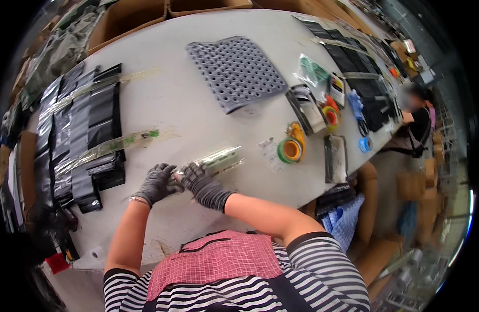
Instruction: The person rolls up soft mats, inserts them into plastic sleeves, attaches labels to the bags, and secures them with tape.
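Both my hands wear grey striped work gloves. They are close together on the white table, around a long clear plastic package (218, 162) with pale and green contents whose kind I cannot make out. My right hand (204, 187) is closed over the near part of the package, fingers curled on top. My left hand (157, 184) is at its left end, fingers bent towards it; whether they grip it is hidden. The far end sticks out to the right, shiny and loose. Farther back lies a grey mat full of round holes (237, 73).
Black plastic bags (86, 135) lie at the left under clear tape strips; more black bags (354, 65) lie far right. A tape dispenser (291, 148), a label sheet (270, 154) and open-topped boxes (307, 112) are right. Cardboard boxes (127, 23) line the far edge. A person (416, 117) sits at right.
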`<state>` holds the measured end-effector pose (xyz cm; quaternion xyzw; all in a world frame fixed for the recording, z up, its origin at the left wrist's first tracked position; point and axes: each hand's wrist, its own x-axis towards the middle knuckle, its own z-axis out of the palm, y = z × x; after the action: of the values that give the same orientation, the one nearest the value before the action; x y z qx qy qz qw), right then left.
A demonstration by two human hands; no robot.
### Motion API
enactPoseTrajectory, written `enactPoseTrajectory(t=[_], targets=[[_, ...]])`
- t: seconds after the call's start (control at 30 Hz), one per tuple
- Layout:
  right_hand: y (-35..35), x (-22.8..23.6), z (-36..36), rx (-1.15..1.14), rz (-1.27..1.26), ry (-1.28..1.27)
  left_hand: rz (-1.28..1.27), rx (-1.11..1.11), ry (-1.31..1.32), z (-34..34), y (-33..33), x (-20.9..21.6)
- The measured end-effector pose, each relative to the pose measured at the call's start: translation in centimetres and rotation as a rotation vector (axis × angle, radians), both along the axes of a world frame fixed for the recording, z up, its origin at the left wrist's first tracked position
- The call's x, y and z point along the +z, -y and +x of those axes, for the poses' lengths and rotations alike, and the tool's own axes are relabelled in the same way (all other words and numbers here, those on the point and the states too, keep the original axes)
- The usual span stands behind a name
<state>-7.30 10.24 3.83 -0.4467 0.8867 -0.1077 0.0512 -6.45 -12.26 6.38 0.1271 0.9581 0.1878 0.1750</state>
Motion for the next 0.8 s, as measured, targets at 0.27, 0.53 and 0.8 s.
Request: enactPoseTrajectory(t=[0.27,0.53,0.8], targets=[[3.3,2.5,-6.0,-0.045,0.12,0.145,-0.297,0.109,-0.138,0.8,0.0,0.6],[-4.9,2.3,6.7,-0.001,0.278,0.41,-0.257,-0.071,-0.487,17.2,-3.4,-2.4],[-4.4,3.6,-2.3,-0.07,0.094,0.046,-0.182,0.495,-0.302,11.6,13.6,1.3]])
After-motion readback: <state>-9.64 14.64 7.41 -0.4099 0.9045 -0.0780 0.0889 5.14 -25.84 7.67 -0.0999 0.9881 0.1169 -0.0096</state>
